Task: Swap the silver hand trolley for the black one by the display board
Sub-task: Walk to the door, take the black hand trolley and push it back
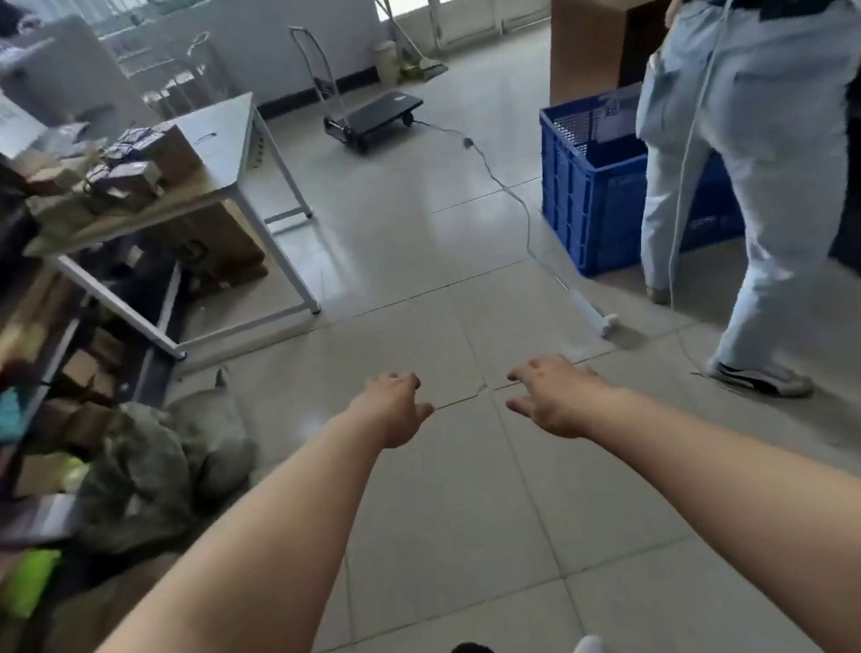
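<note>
- Over the bare tiled floor, both forearms reach forward; the left hand hangs palm down, fingers loosely curled, grasping nothing.
- The right hand mirrors it just beside, fingers spread and drooping, also empty, with a gap of floor between the two.
- Ahead of the right hand, a white cable runs across the tiles to a white plug piece lying on the floor.
- Left of the arms, a grey sack slumps against cluttered shelving, and a white-legged table carries small boxes.
- To the right, another person in pale jeans stands by a blue plastic crate.
- Far ahead, near the back wall, the black hand trolley sits well apart from both hands: its flat deck's long axis runs from lower left to upper right, the upright silver handle at its left end.
</note>
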`<state>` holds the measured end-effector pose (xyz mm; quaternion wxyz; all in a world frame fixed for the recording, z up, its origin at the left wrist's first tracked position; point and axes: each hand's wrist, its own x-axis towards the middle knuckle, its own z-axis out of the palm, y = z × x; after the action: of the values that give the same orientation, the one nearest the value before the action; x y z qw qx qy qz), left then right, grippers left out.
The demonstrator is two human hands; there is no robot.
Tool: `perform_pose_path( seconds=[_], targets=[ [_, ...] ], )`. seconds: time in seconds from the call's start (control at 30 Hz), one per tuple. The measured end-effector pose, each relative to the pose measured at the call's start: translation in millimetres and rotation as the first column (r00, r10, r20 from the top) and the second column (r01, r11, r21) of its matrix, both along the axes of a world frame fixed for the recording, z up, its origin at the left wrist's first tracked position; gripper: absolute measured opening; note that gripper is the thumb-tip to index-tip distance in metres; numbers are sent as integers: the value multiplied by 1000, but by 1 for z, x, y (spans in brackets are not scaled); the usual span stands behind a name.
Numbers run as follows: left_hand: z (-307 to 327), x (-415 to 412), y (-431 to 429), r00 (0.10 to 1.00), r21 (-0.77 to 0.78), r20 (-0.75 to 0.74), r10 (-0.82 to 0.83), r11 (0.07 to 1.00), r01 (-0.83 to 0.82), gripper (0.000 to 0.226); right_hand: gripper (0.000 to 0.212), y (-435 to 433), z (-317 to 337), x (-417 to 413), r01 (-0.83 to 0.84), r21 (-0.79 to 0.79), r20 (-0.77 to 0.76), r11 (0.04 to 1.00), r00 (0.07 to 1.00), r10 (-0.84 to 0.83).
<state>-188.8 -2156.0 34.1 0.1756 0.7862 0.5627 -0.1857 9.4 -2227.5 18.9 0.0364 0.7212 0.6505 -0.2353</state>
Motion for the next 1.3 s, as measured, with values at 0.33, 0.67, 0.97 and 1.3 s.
perform_pose_path(
  seconds=[0.33,0.67,0.97,1.3],
  targets=[
    [-16,-9,110,980,-32,105,169,985,-167,51,53,143,-17,-6,-149,-45,69,988,986,152],
    [-21,-45,347,970,-72,130,204,978,-196,54,52,379,-11,-28,-76,-54,86,996,993,80],
    [-9,-58,535,980,-35,132,147,989,-144,53,50,568,-8,-39,-10,-34,73,999,997,12],
    [-14,-17,779,971,-40,158,177,984,-172,53,50,813,-36,2,2,18,11,1000,1000,-2]
  ],
)
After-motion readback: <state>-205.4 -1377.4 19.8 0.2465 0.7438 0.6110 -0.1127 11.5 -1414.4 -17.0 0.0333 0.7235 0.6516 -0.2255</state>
